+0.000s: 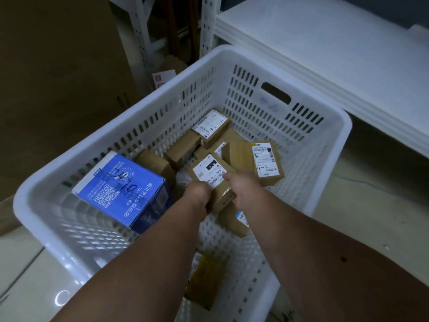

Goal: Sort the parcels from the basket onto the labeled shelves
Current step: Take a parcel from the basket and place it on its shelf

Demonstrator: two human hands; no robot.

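A white slotted plastic basket stands on the floor and holds several small brown cardboard parcels with white labels. Both my hands reach into it and grip one small brown parcel whose white label shows a barcode, "070" and handwritten marks. My left hand holds its near left end and my right hand holds its near right side. A brown parcel marked "4-2" lies just right of it. Another labeled parcel lies at the far side. A larger blue box with QR codes sits at the basket's left.
A white shelf board runs along the right, just behind the basket, with white perforated uprights at the top. A big brown cardboard sheet stands on the left. Pale floor tiles surround the basket.
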